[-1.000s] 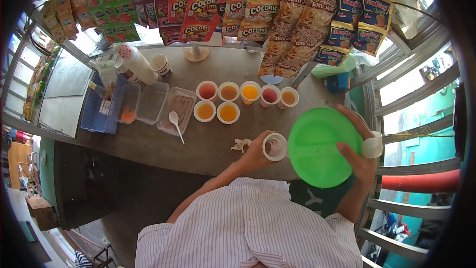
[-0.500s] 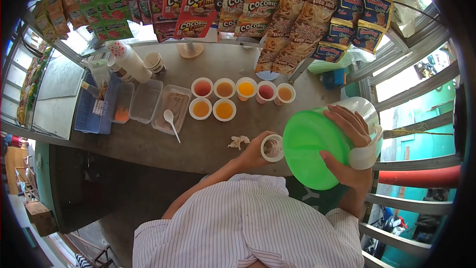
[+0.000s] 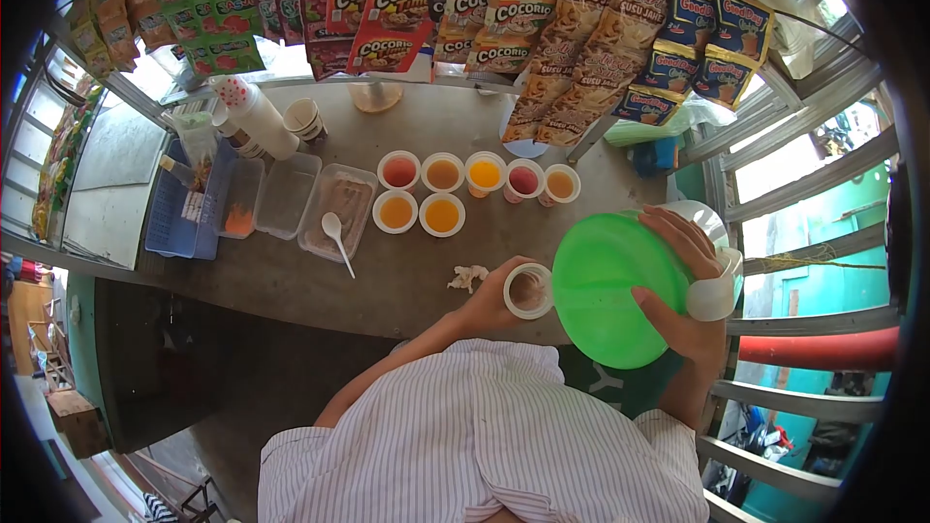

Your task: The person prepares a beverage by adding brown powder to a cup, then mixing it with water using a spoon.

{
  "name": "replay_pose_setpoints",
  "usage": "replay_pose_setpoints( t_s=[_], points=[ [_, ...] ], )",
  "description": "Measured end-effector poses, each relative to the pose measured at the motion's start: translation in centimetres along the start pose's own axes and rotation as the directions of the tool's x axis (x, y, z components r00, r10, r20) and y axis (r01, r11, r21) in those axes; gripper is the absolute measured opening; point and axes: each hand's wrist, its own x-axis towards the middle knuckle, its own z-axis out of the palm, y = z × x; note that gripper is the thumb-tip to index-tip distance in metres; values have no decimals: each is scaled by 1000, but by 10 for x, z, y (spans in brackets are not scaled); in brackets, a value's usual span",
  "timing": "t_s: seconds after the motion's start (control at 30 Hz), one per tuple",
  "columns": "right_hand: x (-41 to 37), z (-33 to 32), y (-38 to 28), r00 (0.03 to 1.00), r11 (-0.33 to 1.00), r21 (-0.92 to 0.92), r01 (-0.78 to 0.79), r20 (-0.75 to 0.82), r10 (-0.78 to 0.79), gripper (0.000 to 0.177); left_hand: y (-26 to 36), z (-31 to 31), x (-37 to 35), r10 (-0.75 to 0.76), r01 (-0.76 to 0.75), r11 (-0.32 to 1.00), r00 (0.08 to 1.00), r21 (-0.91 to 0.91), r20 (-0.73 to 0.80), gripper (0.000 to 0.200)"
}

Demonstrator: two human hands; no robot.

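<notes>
My left hand (image 3: 491,298) is wrapped round a paper cup (image 3: 528,292) with a brownish content, at the table's front edge. Tilted beside it is a pitcher with a green lid (image 3: 620,291), its rim close to the cup. My right hand (image 3: 686,281) grips the pitcher across its lid and handle, fingers on top and thumb below. Two rows of filled cups (image 3: 443,172), orange, red and brown, stand behind on the table (image 3: 407,276). A crumpled scrap (image 3: 468,278) lies left of my left hand.
Clear plastic containers (image 3: 288,196), one with a white spoon (image 3: 334,230), stand at the left beside a blue basket (image 3: 182,223). Stacked cups (image 3: 257,121) lie behind them. Drink sachets (image 3: 392,10) hang overhead; metal slats (image 3: 814,323) run along the right.
The cup in my left hand holds more brownish content and sits slightly further left. My right hand keeps the pitcher tilted, almost in the same place.
</notes>
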Motion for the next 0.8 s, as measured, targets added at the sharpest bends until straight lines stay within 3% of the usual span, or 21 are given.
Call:
replay_pose_setpoints(
  t_s=[0.13, 0.2, 0.23, 0.3, 0.33, 0.4, 0.43, 0.5, 0.63, 0.8],
  points=[
    [-3, 1, 13, 999, 994, 96, -44, -27, 46, 61, 13, -3, 0, 13, -13, 999, 1000, 33, 16, 63],
    [-8, 0, 26, 993, 950, 294, -110, -17, 121, 62, 20, -4, 0, 41, -41, 998, 999, 45, 13, 63],
    [-10, 1, 31, 993, 949, 295, -108, -17, 119, 62, 22, -5, 1, 32, -32, 999, 999, 33, 8, 63],
    [-15, 3, 40, 960, 729, 644, -230, 29, 278, 64, 30, -5, 3, 22, -22, 1000, 1000, 22, -1, 63],
    [-17, 5, 47, 961, 728, 645, -230, 30, 276, 64, 34, -4, 5, 21, -21, 1000, 1000, 17, -1, 64],
    [-21, 9, 60, 934, 589, 772, -240, 19, 357, 66, 36, -3, 8, 20, -20, 1000, 1000, 16, -1, 64],
    [-23, 10, 63, 935, 588, 773, -239, 18, 355, 66, 36, -3, 9, 41, -41, 998, 999, 40, -15, 64],
    [-28, 11, 68, 872, 429, 866, -259, 19, 489, 65, 35, -3, 10, 62, -60, 996, 998, 67, -27, 64],
    [-41, 16, 105, 845, 376, 882, -283, 43, 534, 65, 37, -2, 6, 53, -51, 997, 998, 55, -42, 65],
    [-56, 19, 153, 814, 155, 982, -112, 1, 581, 54, 32, -8, -7, 43, -30, 994, 991, 105, -129, 65]
  ],
)
